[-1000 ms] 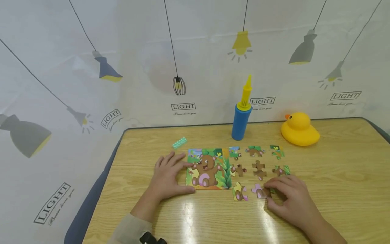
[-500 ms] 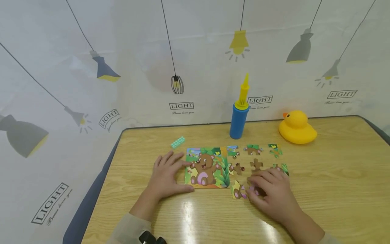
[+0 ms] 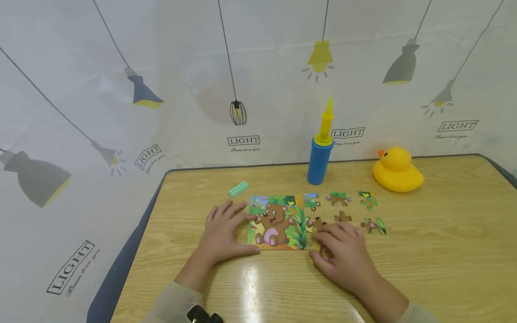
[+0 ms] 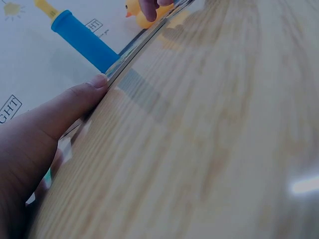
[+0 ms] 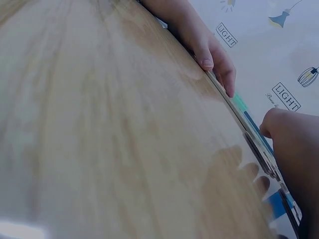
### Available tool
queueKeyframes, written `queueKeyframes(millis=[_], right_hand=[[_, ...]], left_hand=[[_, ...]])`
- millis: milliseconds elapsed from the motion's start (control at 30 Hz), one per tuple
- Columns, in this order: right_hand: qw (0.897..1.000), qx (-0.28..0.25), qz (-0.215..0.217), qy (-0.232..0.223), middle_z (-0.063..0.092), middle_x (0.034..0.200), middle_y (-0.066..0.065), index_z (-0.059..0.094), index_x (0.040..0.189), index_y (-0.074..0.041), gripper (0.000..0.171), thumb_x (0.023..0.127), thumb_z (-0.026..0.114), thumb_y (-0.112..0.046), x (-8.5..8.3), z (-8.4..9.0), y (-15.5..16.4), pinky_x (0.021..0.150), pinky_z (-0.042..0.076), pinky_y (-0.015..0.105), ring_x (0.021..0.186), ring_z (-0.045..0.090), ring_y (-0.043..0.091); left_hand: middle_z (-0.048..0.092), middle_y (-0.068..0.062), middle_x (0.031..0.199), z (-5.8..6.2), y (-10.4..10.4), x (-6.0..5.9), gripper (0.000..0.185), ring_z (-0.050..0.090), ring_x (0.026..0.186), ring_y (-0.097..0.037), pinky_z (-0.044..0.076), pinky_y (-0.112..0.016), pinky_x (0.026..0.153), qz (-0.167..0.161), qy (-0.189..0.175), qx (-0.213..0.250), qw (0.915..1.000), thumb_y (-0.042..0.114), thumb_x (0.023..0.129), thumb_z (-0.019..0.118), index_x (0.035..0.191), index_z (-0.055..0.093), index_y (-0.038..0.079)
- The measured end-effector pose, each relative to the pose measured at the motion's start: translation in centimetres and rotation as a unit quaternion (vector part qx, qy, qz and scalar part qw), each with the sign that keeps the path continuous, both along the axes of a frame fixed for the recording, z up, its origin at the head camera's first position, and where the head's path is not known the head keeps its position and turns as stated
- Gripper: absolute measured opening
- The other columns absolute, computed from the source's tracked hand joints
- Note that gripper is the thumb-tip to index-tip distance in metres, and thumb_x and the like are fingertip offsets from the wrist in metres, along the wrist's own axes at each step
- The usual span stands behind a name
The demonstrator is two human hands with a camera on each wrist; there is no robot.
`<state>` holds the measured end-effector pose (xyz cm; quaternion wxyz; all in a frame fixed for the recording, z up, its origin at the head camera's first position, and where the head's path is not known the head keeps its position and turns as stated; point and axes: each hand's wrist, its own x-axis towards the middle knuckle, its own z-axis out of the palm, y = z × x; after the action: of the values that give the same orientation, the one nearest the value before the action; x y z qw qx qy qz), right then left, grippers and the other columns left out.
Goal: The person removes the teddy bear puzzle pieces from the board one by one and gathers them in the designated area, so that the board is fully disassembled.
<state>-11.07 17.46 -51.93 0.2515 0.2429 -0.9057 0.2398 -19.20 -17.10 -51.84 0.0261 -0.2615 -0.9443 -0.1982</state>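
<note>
An assembled puzzle block (image 3: 276, 222) with a brown bear lies on the wooden table (image 3: 444, 251). My left hand (image 3: 226, 231) rests flat beside it, with fingertips and thumb (image 4: 65, 107) against its left edge. Several loose pieces (image 3: 338, 198) lie in rows to the right of the block. My right hand (image 3: 335, 244) lies over the lower loose pieces, right next to the block's lower right corner. Its fingers press down on them and hide them. In the right wrist view, the left hand (image 5: 209, 55) shows at the puzzle's far edge.
A blue pump with a yellow nozzle (image 3: 320, 152) stands behind the puzzle. At the back right sits a yellow rubber duck (image 3: 397, 170). A small teal block (image 3: 238, 188) lies at the back left. A printed curtain hangs behind the table.
My right hand has slid left along the table with the lower loose pieces under its fingers, up to the assembled block. The left hand has stayed put.
</note>
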Motion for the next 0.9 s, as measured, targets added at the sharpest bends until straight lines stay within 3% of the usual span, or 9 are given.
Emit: queueKeyframes(millis=[300, 633, 900], right_hand=[[1.000, -0.001, 0.000, 0.000, 0.074, 0.112, 0.001, 0.081, 0.105, -0.017, 0.034, 0.081, 0.090, -0.040, -1.1, -0.1, -1.7, 0.091, 0.035, 0.054, 0.108, 0.058, 0.027], [0.993, 0.033, -0.077, -0.080, 0.065, 0.108, -0.002, 0.073, 0.101, -0.020, 0.047, 0.080, 0.088, -0.058, -1.8, -0.2, -2.8, 0.088, 0.033, 0.055, 0.110, 0.054, 0.029], [0.993, 0.034, -0.066, -0.096, 0.064, 0.111, 0.000, 0.072, 0.106, -0.020, 0.044, 0.083, 0.086, -0.055, -2.0, -0.2, -3.0, 0.094, 0.034, 0.059, 0.114, 0.052, 0.032]], left_hand=[[0.040, 0.000, 0.169, 0.2, -0.1, 0.1, 0.087, 0.023, 0.159, -0.038, 0.009, -0.070, 0.124, 0.001, 0.000, 0.007, 1.0000, 0.085, 0.070, 0.078, 0.142, 0.066, 0.038], [0.039, 0.002, 0.170, -0.4, 0.2, 0.1, 0.091, 0.021, 0.160, -0.038, 0.008, -0.070, 0.124, 0.001, -0.004, 0.000, 1.0000, 0.091, 0.069, 0.073, 0.143, 0.065, 0.039], [0.039, 0.002, 0.170, -0.1, 0.0, 0.0, 0.089, 0.022, 0.160, -0.038, 0.009, -0.070, 0.124, 0.001, 0.001, 0.000, 1.0000, 0.090, 0.069, 0.074, 0.143, 0.065, 0.040]])
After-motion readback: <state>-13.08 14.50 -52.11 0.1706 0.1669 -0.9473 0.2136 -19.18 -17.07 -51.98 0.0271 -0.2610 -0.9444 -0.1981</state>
